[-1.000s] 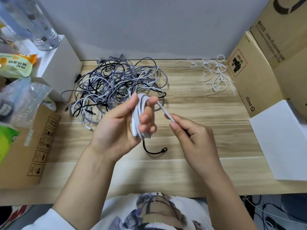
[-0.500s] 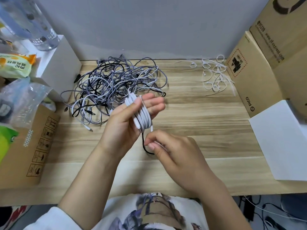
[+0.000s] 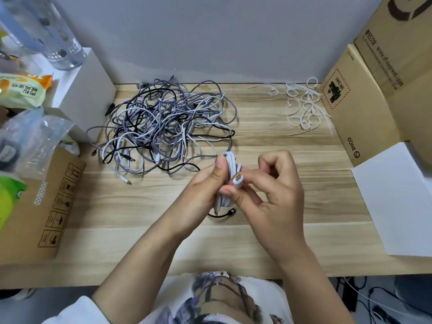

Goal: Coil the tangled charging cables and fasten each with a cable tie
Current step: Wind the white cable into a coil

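A white charging cable (image 3: pixel 229 163) is wound into a narrow coil above the middle of the wooden table. My left hand (image 3: pixel 205 185) grips this coil from the left, thumb on its top. My right hand (image 3: pixel 271 190) pinches the cable's white plug end (image 3: pixel 238 181) against the coil. A large tangle of grey, white and black cables (image 3: pixel 168 127) lies behind, at the table's back left. A heap of white cable ties (image 3: pixel 304 106) lies at the back right. A short black cable end (image 3: pixel 224 213) rests on the table under my hands.
Cardboard boxes (image 3: pixel 364 94) stand along the right edge, with a white box (image 3: pixel 397 197) in front of them. At the left are a white box (image 3: pixel 84 90), a bottle (image 3: pixel 58 43), plastic bags and a cardboard box (image 3: pixel 46 206).
My right hand has come up from below the coil and now pinches the plug end against it. My left hand has turned the coil more upright and shifted it right.
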Demonstrator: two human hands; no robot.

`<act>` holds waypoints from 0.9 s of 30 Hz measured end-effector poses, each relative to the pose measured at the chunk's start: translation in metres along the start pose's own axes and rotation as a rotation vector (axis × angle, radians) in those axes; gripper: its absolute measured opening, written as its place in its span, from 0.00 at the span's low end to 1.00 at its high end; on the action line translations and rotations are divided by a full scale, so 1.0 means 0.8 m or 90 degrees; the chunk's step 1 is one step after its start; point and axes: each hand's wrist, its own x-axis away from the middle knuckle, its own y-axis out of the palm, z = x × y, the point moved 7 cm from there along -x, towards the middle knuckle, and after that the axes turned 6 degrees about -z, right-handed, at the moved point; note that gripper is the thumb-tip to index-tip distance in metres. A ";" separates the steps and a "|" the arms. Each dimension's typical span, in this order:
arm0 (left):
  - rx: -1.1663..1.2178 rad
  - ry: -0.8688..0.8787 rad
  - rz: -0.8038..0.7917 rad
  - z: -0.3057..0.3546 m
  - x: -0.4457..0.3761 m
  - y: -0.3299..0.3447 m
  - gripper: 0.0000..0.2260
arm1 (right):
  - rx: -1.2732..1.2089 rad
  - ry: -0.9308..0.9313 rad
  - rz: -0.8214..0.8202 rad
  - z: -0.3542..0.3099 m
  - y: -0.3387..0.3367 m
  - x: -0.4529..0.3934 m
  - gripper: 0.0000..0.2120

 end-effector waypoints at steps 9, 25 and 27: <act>-0.094 0.014 -0.205 0.014 0.021 0.050 0.34 | -0.611 0.341 -0.437 0.039 0.042 0.015 0.38; 0.071 0.005 0.142 -0.008 -0.029 -0.005 0.20 | -0.317 0.402 0.037 0.079 0.058 -0.025 0.14; 0.149 0.037 0.054 -0.009 -0.037 0.002 0.16 | -0.498 0.493 0.069 0.093 0.063 -0.036 0.14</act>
